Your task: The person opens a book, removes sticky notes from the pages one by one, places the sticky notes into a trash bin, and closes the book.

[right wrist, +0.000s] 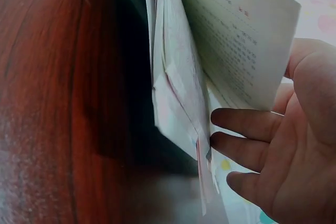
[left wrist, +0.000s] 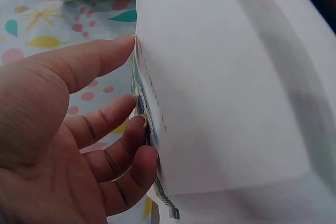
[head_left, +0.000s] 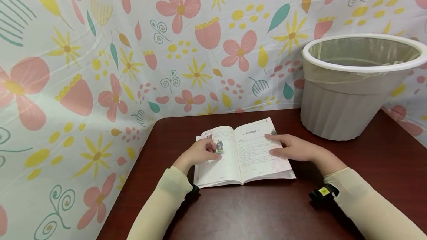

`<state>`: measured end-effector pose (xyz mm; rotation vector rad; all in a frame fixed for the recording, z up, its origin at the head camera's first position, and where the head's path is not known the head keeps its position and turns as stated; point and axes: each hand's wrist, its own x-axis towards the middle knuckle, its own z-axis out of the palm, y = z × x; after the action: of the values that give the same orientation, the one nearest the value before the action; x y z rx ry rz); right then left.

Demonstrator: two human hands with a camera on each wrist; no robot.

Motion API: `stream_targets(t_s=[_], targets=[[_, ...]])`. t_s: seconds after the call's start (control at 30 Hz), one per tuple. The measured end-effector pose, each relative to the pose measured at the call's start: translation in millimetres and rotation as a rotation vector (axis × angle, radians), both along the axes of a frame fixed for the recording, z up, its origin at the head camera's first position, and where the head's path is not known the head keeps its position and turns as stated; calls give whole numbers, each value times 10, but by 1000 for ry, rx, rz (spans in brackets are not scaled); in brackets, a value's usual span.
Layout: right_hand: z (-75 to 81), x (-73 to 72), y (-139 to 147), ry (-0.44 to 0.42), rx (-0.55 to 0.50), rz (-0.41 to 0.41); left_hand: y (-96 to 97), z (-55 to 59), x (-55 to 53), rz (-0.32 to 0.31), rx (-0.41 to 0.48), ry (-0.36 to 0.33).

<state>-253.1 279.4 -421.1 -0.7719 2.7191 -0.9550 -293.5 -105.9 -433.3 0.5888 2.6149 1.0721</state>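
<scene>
An open book (head_left: 248, 175) lies on the table, with a small coloured figure on its left page and printed text on its right. My left hand (head_left: 199, 151) rests on the left page, thumb extended and the other fingers bent. In the left wrist view its fingertips (left wrist: 146, 153) touch the white page (left wrist: 226, 77). My right hand (head_left: 293, 147) lies at the book's right edge, thumb and index finger over the page. A printed page (right wrist: 247, 40) stands raised in the right wrist view, partly hiding the upper fingers; the lower fingers (right wrist: 247, 124) extend loosely beside the page edges.
At the back right stands a grey bin (head_left: 340, 103) with a white rim and a clear liner. Floral cloth (head_left: 207, 84) hangs behind the dark red-brown table (head_left: 253, 210). Black bands (head_left: 323, 193) show at the wrists, below the pale sleeves.
</scene>
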Motion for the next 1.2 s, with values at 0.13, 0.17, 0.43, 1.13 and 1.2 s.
stream_targets(t_s=[0.13,0.17,0.43,1.13,1.2], targets=[[46,22,5,14,5,-14,-4,-8,0,19,1,-4],[51,25,8,18,11,-15,-3,-11,0,27,-4,-6],[39,53,31,-34,70,-7,49,11,28,-19,-38,16],[348,252,-122,7,78,-73,126,14,109,5,-131,4],[385,264,-168,8,78,-85,128,9,110,6,-129,-4]])
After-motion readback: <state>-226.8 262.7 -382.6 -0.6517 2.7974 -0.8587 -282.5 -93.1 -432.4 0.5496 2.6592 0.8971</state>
